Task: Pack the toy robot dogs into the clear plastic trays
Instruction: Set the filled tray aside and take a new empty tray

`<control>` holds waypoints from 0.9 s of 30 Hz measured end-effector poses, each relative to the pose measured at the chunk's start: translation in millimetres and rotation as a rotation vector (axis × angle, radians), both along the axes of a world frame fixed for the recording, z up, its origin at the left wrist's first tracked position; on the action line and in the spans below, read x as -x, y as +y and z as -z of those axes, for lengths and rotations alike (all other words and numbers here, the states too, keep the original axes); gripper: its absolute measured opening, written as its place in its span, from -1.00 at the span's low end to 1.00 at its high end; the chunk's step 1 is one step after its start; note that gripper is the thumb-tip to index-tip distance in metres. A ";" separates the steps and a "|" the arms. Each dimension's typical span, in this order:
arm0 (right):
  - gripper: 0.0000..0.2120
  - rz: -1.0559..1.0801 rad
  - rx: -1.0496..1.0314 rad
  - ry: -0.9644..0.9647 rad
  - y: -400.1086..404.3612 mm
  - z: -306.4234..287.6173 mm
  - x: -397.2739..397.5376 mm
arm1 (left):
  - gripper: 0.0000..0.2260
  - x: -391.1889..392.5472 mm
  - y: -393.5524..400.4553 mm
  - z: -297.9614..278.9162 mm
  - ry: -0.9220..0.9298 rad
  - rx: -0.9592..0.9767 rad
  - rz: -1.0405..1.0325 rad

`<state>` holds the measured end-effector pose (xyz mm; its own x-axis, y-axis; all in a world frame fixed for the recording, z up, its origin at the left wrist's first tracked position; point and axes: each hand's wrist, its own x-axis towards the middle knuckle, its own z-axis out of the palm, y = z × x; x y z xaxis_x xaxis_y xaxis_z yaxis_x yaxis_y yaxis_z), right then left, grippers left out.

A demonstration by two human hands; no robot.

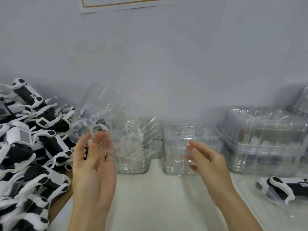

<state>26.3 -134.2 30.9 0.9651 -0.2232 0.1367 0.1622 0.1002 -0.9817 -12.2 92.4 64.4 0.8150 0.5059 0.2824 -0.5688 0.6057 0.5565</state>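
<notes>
- We face a plain grey wall [166,55] with the lower edge of a paper sheet [128,4], bordered in orange, stuck near its top; below it runs a white table [158,197].
- We take the middle stack of clear trays [183,157], standing at the back of the table against the wall, as our landmark.
- Left of that stack stands another stack of clear trays [133,164], and over it a loose clear tray [126,124] sits tilted, blurred; we cannot tell whether anything holds it.
- Right of the landmark stack there is a bigger, taller pile of clear trays [265,144], with more clear plastic behind it at the frame edge.
- Far left of the landmark stack lies a heap of black-and-white toy robot dogs [28,147], piled on one another, none in a tray; the heap seems to rest on a brown board [60,200].
- To the lower right of the landmark stack one toy dog [281,189] lies on its side in a flat clear tray [260,212] on the table.
- Our left hand [93,167] is raised in front of the left stack, palm turned inward, fingers straight and loose, gripping nothing that we can see; its fingertips are blurred near the tilted tray.
- Our right hand [206,160] hovers just before the landmark stack, fingers spread and relaxed, holding nothing.
</notes>
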 end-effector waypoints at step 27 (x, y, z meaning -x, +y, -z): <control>-0.08 0.012 0.146 -0.074 -20.2 -63.0 28.9 | -0.66 -4.1 -82.4 -5.3 -0.311 -1.687 -0.535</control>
<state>-2.6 -154.4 93.9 0.9486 -0.2077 0.2388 0.2346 -0.0449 -0.9710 -8.0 10.0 69.7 0.4979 -0.2967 0.8149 -0.6862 -0.7094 0.1610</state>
